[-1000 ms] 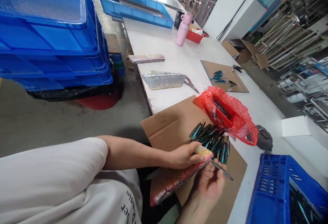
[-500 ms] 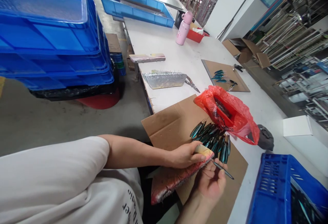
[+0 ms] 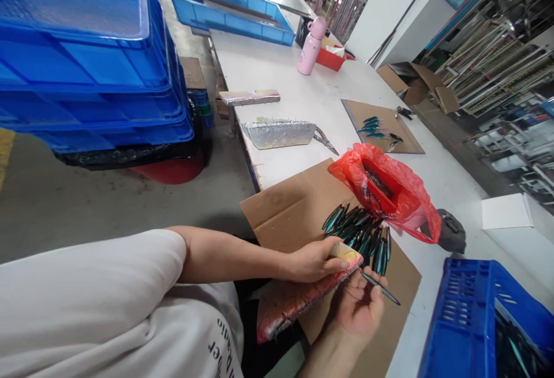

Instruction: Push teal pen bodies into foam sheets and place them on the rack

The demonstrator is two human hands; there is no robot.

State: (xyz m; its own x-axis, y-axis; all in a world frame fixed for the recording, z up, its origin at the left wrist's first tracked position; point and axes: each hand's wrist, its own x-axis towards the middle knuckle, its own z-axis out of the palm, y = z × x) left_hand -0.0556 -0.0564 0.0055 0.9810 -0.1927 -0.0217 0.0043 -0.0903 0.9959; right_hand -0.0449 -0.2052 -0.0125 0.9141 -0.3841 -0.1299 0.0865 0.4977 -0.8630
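Note:
My left hand [image 3: 312,260] is closed around the upper end of a long red and yellow board [image 3: 298,303] with a frayed, bristly edge. Its thumb lies across the yellowish end. Just to the right, my right hand [image 3: 361,309], palm up, pinches a slim dark spindle-shaped piece [image 3: 381,287], like a fishing lure, against that edge. The piece's inner end is hidden by the fingers. Several similar dark and teal pieces [image 3: 357,228] lie in a pile behind my hands, on a cardboard sheet [image 3: 285,205].
A red plastic bag [image 3: 402,187] with a red container stands behind the pile. Pliers [image 3: 325,141] lie near a grey block [image 3: 281,134]. A blue crate [image 3: 461,314] is at the right, stacked blue bins [image 3: 86,66] at the left. Farther off stands a pink bottle [image 3: 310,49].
Little differs. The spindle-shaped piece and my right hand have shifted slightly right and down, while the whole view has moved a little. Both holds look the same.

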